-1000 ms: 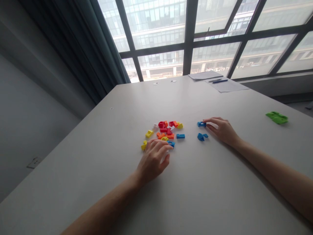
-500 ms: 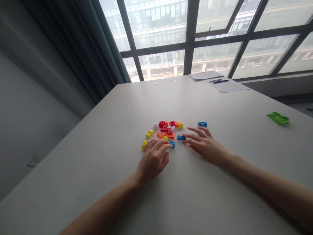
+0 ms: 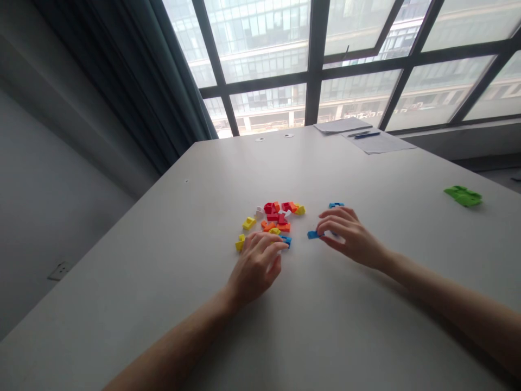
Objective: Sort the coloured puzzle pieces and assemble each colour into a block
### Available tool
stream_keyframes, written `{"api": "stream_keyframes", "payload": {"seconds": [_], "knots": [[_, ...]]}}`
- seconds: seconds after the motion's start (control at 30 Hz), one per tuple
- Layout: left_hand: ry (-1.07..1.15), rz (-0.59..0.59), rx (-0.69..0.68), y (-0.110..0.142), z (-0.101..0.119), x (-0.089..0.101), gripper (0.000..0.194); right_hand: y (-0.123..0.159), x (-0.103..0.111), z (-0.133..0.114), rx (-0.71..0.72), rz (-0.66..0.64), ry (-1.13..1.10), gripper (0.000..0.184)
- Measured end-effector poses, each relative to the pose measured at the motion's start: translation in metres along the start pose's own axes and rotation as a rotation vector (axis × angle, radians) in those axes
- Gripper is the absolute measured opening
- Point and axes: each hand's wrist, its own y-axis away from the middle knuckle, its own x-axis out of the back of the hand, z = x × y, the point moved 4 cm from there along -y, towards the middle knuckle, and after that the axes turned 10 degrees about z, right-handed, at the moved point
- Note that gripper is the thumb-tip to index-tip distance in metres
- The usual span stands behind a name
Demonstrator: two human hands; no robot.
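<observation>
A small blue rectangular plastic-looking block [image 3: 313,234] is at the near right side of the scattered cluster, on or just above the white smooth-topped desk [image 3: 163,271]; contact beneath it cannot be made out. Right hand [image 3: 352,239]: grip grasping this block at its right end between thumb and fingertips, the left end projecting free. Partly hidden behind the fingers is a patch of another blue piece [image 3: 334,233]. Beyond the hand lies a blue notched plastic-looking piece [image 3: 336,205], its lower edge close to the knuckles in view. Left hand [image 3: 258,263]: palm down over the near edge of the cluster, fingers curved, thumb spread from the index finger; whether its grip is clenched on anything cannot be told. Its index fingertip is at a second blue block [image 3: 287,241]. The cluster beyond comprises angular red pieces [image 3: 272,216], orange pieces [image 3: 284,228], yellow pieces [image 3: 248,222] and white pieces [image 3: 259,212], several touching. Farther out, well apart on the right, lies a bright green irregular flat item [image 3: 463,196]. At the far edge: white paper sheets [image 3: 385,144] with slim dark pens [image 3: 367,135] on them. Behind stand a dark-framed window [image 3: 314,65] and, left, a dark blue-grey fabric curtain [image 3: 122,70].
</observation>
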Motion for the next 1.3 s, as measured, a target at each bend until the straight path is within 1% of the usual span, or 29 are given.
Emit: {"api": "stream_keyframes", "payload": {"seconds": [0.07,0.13,0.23,0.3,0.43,0.57,0.67,0.73,0.83,0.9,1.03,1.3], "knots": [[-0.002,-0.001,-0.003,0.0,0.0,0.0,0.028,0.001,0.011,0.021,-0.08,0.081,0.063,0.009],[-0.002,-0.006,-0.005,0.0,0.0,-0.001,0.028,0.006,0.02,0.045,-0.138,0.135,0.152,0.011],[-0.001,-0.005,-0.011,0.0,0.0,-0.001,0.028,0.015,0.023,0.071,-0.143,0.118,0.259,0.015],[0.0,-0.001,-0.014,0.0,0.0,-0.001,0.028,0.02,0.022,0.08,-0.117,0.09,0.3,0.015],[0.0,0.011,-0.026,0.001,0.0,-0.001,0.027,0.021,0.018,0.08,-0.079,0.042,0.333,0.013],[-0.006,0.008,-0.034,0.002,0.0,-0.001,0.027,0.019,0.017,0.078,-0.098,0.035,0.348,0.015],[-0.003,0.003,-0.032,0.002,0.0,-0.002,0.027,0.02,0.015,0.081,-0.166,0.051,0.346,0.024],[-0.001,-0.001,-0.03,0.002,0.0,-0.002,0.027,0.022,0.011,0.085,-0.235,0.038,0.321,0.029],[-0.001,0.0,-0.028,0.002,0.0,-0.002,0.028,0.025,0.005,0.091,-0.323,-0.02,0.241,0.029],[-0.001,0.004,-0.03,0.002,0.0,-0.002,0.027,0.025,0.003,0.092,-0.353,-0.042,0.189,0.027],[-0.004,0.006,-0.033,0.002,-0.001,-0.001,0.028,0.023,0.004,0.089,-0.368,-0.048,0.128,0.026],[-0.007,0.009,-0.036,0.003,-0.001,-0.001,0.028,0.023,0.003,0.088,-0.356,-0.062,0.134,0.03]]}}
